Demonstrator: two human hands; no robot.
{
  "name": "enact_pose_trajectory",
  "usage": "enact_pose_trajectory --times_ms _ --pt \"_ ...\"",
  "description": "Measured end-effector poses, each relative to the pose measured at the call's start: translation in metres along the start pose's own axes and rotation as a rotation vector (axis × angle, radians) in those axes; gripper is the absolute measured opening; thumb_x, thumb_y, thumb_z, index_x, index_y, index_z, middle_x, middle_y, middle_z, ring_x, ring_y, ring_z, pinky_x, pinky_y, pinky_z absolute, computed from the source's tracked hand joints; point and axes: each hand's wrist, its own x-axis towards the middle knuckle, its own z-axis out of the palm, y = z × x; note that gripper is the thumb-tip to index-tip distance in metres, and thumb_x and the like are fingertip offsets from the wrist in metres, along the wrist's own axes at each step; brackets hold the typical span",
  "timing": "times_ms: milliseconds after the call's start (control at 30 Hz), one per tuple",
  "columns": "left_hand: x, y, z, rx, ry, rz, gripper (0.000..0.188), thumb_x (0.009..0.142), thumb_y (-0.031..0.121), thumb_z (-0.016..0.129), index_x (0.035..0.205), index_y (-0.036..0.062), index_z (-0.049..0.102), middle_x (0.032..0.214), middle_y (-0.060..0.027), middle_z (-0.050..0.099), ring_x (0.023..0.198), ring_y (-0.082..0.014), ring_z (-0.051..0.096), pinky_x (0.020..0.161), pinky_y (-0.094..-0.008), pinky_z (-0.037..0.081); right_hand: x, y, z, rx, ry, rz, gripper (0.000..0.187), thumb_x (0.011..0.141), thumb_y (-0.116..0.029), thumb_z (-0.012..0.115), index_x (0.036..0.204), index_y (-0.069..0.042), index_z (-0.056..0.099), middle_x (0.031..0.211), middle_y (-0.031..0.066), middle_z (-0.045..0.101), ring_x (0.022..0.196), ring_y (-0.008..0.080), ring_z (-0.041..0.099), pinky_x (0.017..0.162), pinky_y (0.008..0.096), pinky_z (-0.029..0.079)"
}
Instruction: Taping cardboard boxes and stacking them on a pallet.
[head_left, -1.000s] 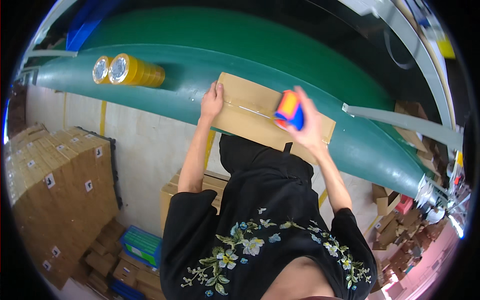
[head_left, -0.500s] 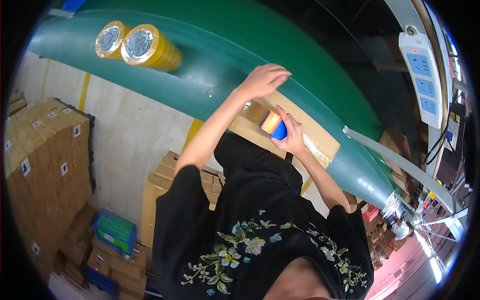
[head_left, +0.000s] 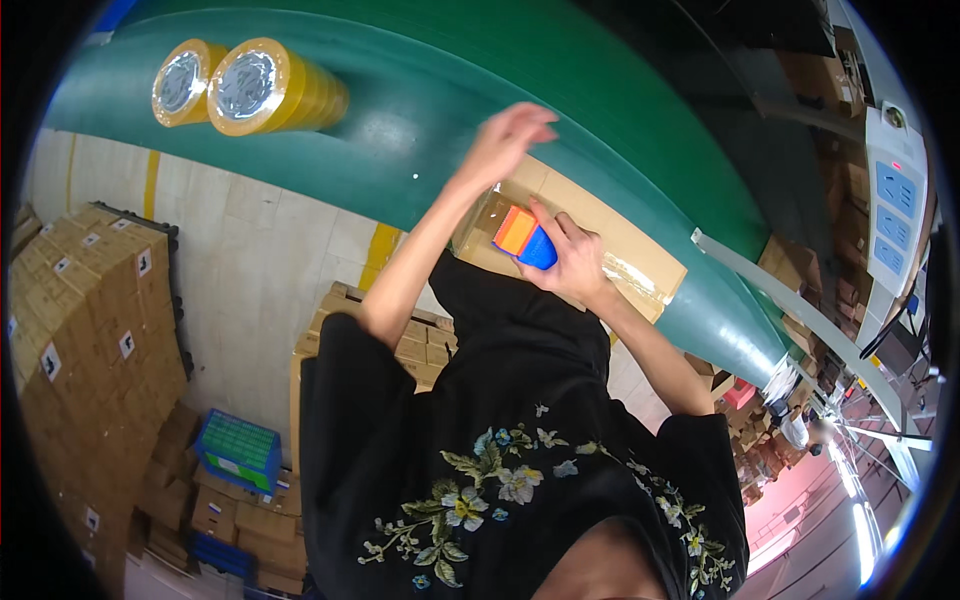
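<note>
A long cardboard box lies across the green work surface in front of me, with shiny clear tape along it. My right hand is closed around a blue and orange tape dispenser, holding it over the left part of the box. The dispenser's orange face points left and its blue body sits against my palm. Raised above the box's far left end is my left hand, slightly blurred, fingers stretched out and apart, with nothing visible in it.
Two stacks of yellow tape rolls lie on the green surface at the left. A metal bar crosses at the right, below a white power strip. Stacked cartons and a blue-green crate stand on the floor.
My right hand has moved a little left with the tape dispenser, tilting it. My left hand has shifted slightly up and left. The whole view has turned somewhat.
</note>
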Motion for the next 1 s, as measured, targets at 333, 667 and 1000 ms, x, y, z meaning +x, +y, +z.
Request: enact_pose_trajectory --times_ms 333,667,1000 --pt "-0.102 -0.028 -0.024 -0.059 -0.02 -0.465 0.016 0.083 0.019 0.064 0.09 0.004 0.065 0.078 -0.0027 0.064 0.07 -0.0081 0.057 0.059 -0.0214 0.041 0.006 -0.007 -0.007 -0.026 -0.038 -0.009 0.076 0.059 -0.038 0.074 0.127 -0.015 0.048 0.07 0.008 0.052 0.05 0.0225 0.055 0.046 0.0338 0.047" --pt "-0.098 -0.07 -0.055 0.209 0.378 -0.238 0.01 0.079 0.009 0.065 0.078 -0.0008 0.066 0.058 -0.0016 0.06 0.053 -0.0058 0.052 0.05 -0.0225 0.041 -0.023 0.017 -0.031 -0.17 -0.278 0.113 0.077 0.063 -0.044 0.072 0.131 -0.022 0.044 0.068 0.0114 0.054 0.051 0.0254 0.057 0.048 0.0362 0.048" --pt "-0.098 -0.071 -0.022 0.839 0.36 -0.094 0.026 0.084 0.023 0.061 0.096 0.0 0.063 0.083 -0.0106 0.066 0.074 -0.0168 0.062 0.064 -0.0318 0.048 -0.026 0.025 -0.027 -0.172 -0.218 0.093 0.073 0.064 -0.047 0.068 0.13 -0.023 0.045 0.068 0.0131 0.057 0.051 0.0282 0.058 0.047 0.0384 0.048"
